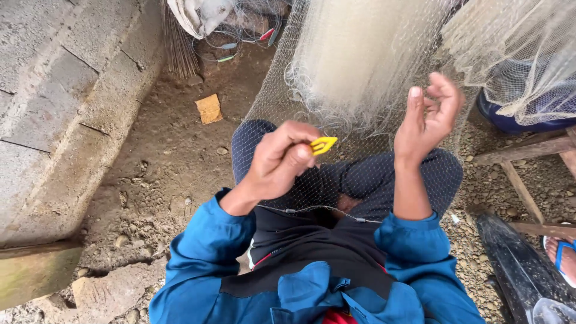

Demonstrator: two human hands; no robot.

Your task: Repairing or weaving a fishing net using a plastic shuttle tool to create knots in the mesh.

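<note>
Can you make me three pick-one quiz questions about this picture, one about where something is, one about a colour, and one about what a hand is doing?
1. Where does the net lie?
A. Over the person's knees
B. Rolled up on the wall
C. Inside a bucket

2. What colour is the small tool?
A. Red
B. Yellow
C. Black

3. How is the right hand?
A. Flat on the ground
B. Closed around a stone
C. Raised, fingers curled in the mesh

Answers:
1. A, the mesh hangs down from above and spreads across both knees.
2. B, the forked tool pinched in the left hand is bright yellow.
3. C, the right hand is lifted by the hanging net with its fingers bent, seemingly hooked in the mesh; no solid thing shows in it.
</note>
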